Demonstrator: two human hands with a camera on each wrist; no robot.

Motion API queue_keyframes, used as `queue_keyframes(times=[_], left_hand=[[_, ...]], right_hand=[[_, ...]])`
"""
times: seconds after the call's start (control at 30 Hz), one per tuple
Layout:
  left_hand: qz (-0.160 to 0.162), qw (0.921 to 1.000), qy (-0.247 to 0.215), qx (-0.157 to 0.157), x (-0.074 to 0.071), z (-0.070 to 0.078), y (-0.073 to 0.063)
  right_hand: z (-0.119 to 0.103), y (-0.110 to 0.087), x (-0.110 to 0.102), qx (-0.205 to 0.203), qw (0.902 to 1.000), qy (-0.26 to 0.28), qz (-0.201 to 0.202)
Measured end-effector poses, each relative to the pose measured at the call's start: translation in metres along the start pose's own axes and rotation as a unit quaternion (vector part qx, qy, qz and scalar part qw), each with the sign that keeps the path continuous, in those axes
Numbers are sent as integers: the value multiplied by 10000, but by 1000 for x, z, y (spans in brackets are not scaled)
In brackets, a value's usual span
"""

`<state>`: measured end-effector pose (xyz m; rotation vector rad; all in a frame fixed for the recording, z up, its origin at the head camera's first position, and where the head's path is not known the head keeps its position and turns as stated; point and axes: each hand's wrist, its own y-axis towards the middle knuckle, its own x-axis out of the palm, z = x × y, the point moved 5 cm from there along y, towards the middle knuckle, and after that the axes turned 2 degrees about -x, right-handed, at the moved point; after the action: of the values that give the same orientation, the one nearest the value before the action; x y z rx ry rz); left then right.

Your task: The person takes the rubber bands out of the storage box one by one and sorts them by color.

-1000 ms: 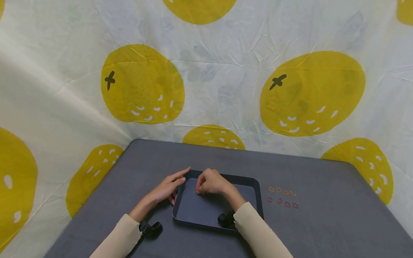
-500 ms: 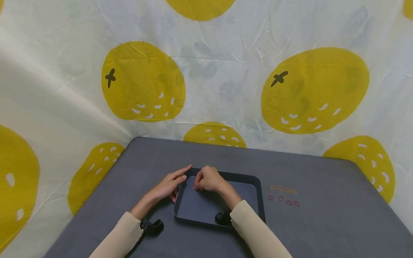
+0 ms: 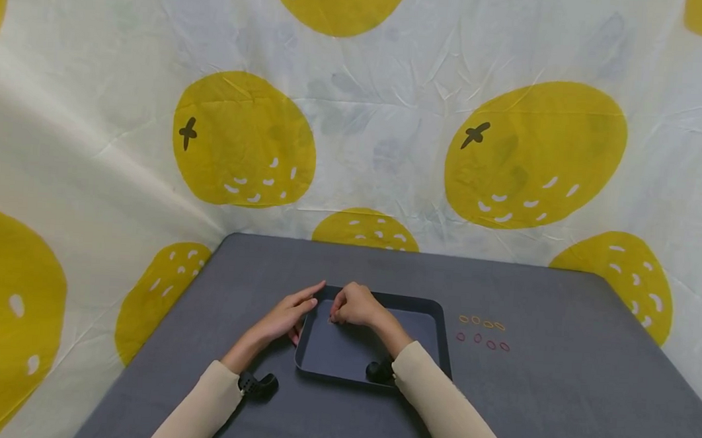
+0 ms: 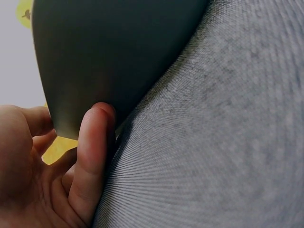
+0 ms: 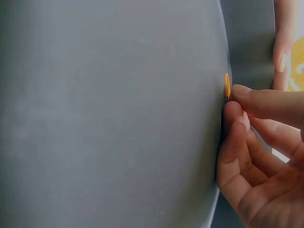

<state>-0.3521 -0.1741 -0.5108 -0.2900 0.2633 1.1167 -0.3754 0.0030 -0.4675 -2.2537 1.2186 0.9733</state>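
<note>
In the head view my right hand (image 3: 355, 305) reaches over the left part of a dark shallow tray (image 3: 372, 381), near its inner left side. Thumb and index finger pinch a small orange loop, probably a rubber band (image 5: 227, 84), seen edge-on in the right wrist view close to the tray wall. The fingers hide part of the band. My left hand (image 3: 282, 319) touches the tray's left side from outside, its index finger stretched toward the far corner. In the left wrist view a fingertip (image 4: 100, 114) presses against the tray's outer wall.
To the right of the tray, a row of orange bands (image 3: 481, 322) lies on the grey table (image 3: 556, 388), with a row of red bands (image 3: 484, 342) nearer me. A curtain (image 3: 384, 148) with yellow fruit prints hangs behind the table.
My right hand has shifted slightly left inside the tray, then stays almost still. The left hand keeps its place at the tray's side. The head view has tilted a little.
</note>
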Motion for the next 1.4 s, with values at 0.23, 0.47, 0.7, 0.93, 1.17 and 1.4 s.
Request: queue_keyframes(times=[0.23, 0.47, 0.7, 0.93, 1.17, 1.4], left_hand=[[36, 10000, 14, 14, 0, 1, 1], [-6, 10000, -2, -33, 2, 0, 0], [53, 9999, -92, -20, 2, -1, -3], [-22, 10000, -79, 51, 3, 1, -3], [12, 10000, -26, 19, 5, 1, -4], [55, 10000, -5, 38, 4, 0, -2]], right_hand=[[-1, -3, -4, -107, 9999, 70, 11], [1, -9, -13, -192, 9996, 187, -73], [-4, -21, -35, -409, 9988, 268, -27], [-7, -49, -71, -473, 9981, 372, 109], [8, -83, -110, -458, 9974, 269, 487], [40, -122, -146, -247, 9947, 211, 980]])
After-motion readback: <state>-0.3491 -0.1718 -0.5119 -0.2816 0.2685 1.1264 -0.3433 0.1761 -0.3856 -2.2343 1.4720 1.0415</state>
